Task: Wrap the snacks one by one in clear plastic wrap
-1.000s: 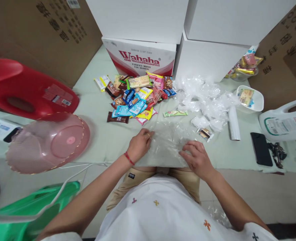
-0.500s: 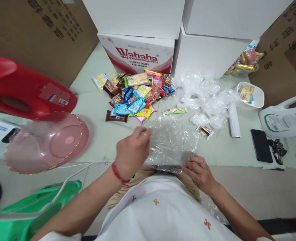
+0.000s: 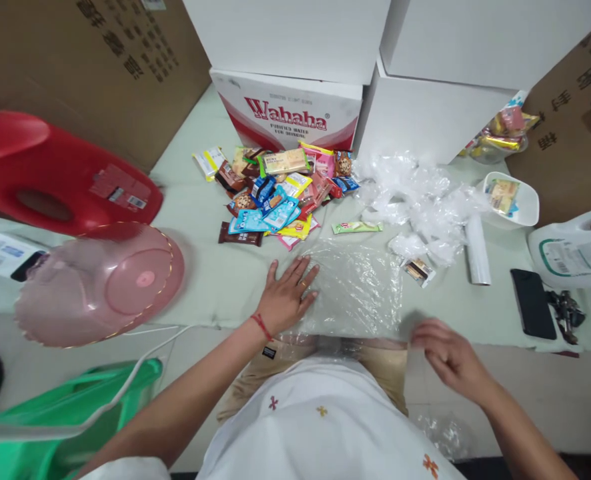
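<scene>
From my station I see the near edge of the counter (image 3: 215, 273), draped in pale green cloth, running just in front of the seated person's tan-trousered lap (image 3: 375, 370). The large, thin, clear plastic piece (image 3: 360, 287), sheet or bag I cannot tell, lies creased across that edge, its near end over the lap. To its left I have a stretch of cloth reaching to the translucent pink bowl with the gold wavy rim (image 3: 118, 287); to its right, another reaching to the black phone (image 3: 534, 303).

On the far side, the slim green snack packet (image 3: 358, 227) lies just beyond the plastic, with the pile of bright wrapped snacks (image 3: 275, 200) farther left and the crumpled clear plastic heap (image 3: 415, 193) farther right. The white-and-red Wahaha cardboard carton (image 3: 288, 123) stands behind the pile.

My left grip (image 3: 285, 297) is palm down, fingers spread, touching the plastic's left edge. My right grip (image 3: 448, 353), slightly blurred, hangs by the near edge, just beside the plastic's near right corner, fingers loosely curved and thumb apart from them.
</scene>
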### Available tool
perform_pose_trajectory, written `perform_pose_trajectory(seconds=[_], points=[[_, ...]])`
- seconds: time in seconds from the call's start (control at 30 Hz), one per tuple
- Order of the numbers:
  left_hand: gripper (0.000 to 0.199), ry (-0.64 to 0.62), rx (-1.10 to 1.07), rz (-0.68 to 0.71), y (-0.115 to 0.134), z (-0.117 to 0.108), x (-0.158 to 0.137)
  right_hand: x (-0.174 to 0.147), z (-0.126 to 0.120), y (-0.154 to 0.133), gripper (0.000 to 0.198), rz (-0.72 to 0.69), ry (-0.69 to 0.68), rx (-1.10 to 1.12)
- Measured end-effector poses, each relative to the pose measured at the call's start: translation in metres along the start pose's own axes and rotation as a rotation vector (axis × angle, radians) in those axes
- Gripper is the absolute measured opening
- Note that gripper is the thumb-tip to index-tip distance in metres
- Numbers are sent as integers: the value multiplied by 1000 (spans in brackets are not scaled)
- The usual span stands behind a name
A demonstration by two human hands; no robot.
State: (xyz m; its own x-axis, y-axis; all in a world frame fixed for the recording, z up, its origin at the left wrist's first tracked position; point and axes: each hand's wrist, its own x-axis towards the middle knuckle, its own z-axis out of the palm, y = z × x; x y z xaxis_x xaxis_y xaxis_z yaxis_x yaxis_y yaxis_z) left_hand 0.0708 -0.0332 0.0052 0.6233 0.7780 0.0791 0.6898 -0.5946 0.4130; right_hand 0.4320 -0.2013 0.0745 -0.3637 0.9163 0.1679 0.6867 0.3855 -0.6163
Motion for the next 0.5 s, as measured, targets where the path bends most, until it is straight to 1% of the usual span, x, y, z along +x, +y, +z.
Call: perform_pose_trajectory(seconds=[0.07,0.1,0.13,0.2,0.3,0.37,0.4,0.47,0.5], points=[[55,14,8,-1,5,2,-1,49,-14,1,28,-11,88,-65],[55,17,16,1,6,3,-1,80,-14,1,29,-43,102,-109],[55,19,24,3,7,4,-1,114,-11,-1,31,-78,76,-140],[55,23,32,8,7,5,0,189,8,-4,36,-155,8,-202],[54,35,33,13,5,6,-1,300,46,-9,46,-297,-86,-313],[54,37,41,15,4,5,-2,362,68,-9,53,-372,-184,-371],[54,37,45,15,3,5,-3,386,76,-8,58,-376,-271,-420],[54,37,51,16,3,5,-3,421,86,-8,60,-375,-476,-539],[54,38,51,18,3,5,-4,431,88,-8,57,-374,-546,-591]])
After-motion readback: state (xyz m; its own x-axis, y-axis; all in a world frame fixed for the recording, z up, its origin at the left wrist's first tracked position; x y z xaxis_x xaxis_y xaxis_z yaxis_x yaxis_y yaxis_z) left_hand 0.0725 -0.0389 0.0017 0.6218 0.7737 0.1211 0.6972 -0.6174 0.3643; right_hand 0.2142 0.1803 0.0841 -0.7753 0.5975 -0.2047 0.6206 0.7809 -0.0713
